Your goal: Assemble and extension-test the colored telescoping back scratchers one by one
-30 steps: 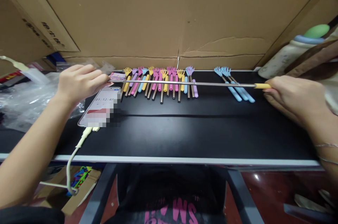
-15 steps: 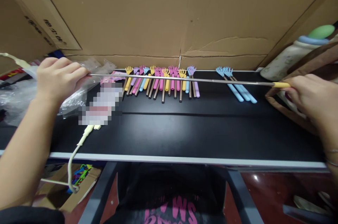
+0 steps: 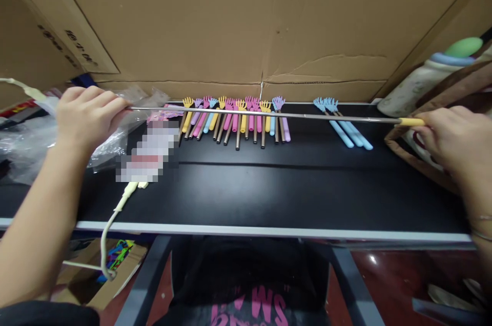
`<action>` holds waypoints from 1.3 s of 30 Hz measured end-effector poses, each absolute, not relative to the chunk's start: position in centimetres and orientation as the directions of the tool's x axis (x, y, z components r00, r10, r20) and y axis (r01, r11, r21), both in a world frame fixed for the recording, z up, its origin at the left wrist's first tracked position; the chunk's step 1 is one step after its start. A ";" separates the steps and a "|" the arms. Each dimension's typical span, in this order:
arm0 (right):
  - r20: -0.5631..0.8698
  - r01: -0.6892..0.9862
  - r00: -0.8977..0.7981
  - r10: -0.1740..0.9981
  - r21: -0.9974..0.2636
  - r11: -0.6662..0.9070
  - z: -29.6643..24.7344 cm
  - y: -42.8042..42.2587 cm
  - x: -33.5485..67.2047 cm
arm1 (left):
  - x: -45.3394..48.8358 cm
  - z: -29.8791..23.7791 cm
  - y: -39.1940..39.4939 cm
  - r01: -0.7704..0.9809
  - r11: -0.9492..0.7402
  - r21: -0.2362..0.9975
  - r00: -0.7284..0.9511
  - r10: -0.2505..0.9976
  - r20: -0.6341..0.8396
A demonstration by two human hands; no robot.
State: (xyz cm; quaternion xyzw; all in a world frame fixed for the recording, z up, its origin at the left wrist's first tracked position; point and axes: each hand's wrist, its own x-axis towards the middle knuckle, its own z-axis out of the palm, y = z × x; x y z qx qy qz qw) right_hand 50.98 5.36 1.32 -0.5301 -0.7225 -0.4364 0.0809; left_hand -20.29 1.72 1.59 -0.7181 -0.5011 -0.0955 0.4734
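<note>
A long telescopic metal rod [image 3: 269, 115] with a yellow handle is stretched out across the black table [image 3: 246, 187]. My left hand [image 3: 86, 116] is closed round its left end. My right hand [image 3: 453, 136] grips the yellow handle at its right end. Behind the rod lies a row of several short back scratchers [image 3: 234, 121] in yellow, pink, purple and blue, with small hand-shaped heads. A few blue scratchers [image 3: 342, 123] lie apart to the right.
A phone [image 3: 149, 151] with a cream charging cable [image 3: 111, 223] lies on the left of the table. Clear plastic bags [image 3: 23, 136] are heaped at the far left. Cardboard boxes [image 3: 246, 23] wall the back. A brown bag and a bottle [image 3: 426, 80] stand at the right.
The rod has been pulled out longer: my left hand moved left and my right hand moved right. Since half a second ago both hands have hardly shifted.
</note>
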 end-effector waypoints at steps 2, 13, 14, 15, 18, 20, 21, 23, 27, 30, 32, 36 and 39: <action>0.587 0.837 -0.426 0.688 0.545 0.054 1.4 5.3 50.2 | -20.2 1.5 1.7 0.817 -0.033 -0.576 0.463 0.632 0.621; 0.429 0.807 -0.563 0.707 0.468 0.359 0.6 5.6 44.3 | -13.3 2.0 1.3 0.712 -0.234 -0.662 0.636 0.614 0.467; 0.424 0.808 -0.567 0.707 0.455 0.375 0.5 5.5 43.7 | -12.6 1.9 1.3 0.696 -0.264 -0.668 0.662 0.595 0.455; 0.419 0.804 -0.575 0.702 0.448 0.391 0.5 5.4 43.0 | -12.0 1.8 1.2 0.680 -0.297 -0.670 0.687 0.578 0.441; 0.419 0.771 -0.625 0.659 0.465 0.435 0.4 4.8 41.1 | -10.5 1.4 1.0 0.677 -0.368 -0.638 0.708 0.564 0.425; 0.427 0.746 -0.658 0.620 0.481 0.461 0.5 4.4 40.0 | -9.8 1.0 0.9 0.704 -0.389 -0.594 0.689 0.575 0.440; 0.432 0.740 -0.667 0.608 0.482 0.470 0.5 4.3 39.5 | -9.5 0.8 0.8 0.717 -0.401 -0.570 0.681 0.577 0.450; 0.431 0.745 -0.662 0.613 0.469 0.475 0.5 4.1 38.7 | -8.8 0.6 0.7 0.738 -0.423 -0.526 0.666 0.579 0.469; 0.416 0.760 -0.636 0.650 0.485 0.433 0.9 4.0 38.3 | -8.3 0.8 0.8 0.753 -0.445 -0.484 0.654 0.585 0.479; 0.419 0.751 -0.640 0.644 0.520 0.408 1.1 4.4 39.9 | -9.4 1.3 1.0 0.756 -0.437 -0.487 0.650 0.587 0.483; 0.458 0.779 -0.603 0.653 0.514 0.359 1.1 5.0 41.7 | -11.0 1.4 1.0 0.775 -0.396 -0.493 0.628 0.574 0.525; 0.473 0.792 -0.580 0.663 0.516 0.326 0.8 6.0 44.6 | -13.8 1.2 1.0 0.814 -0.275 -0.511 0.556 0.623 0.550; 0.469 0.788 -0.591 0.657 0.511 0.343 0.7 6.3 44.8 | -14.5 1.1 1.0 0.808 -0.255 -0.531 0.555 0.631 0.542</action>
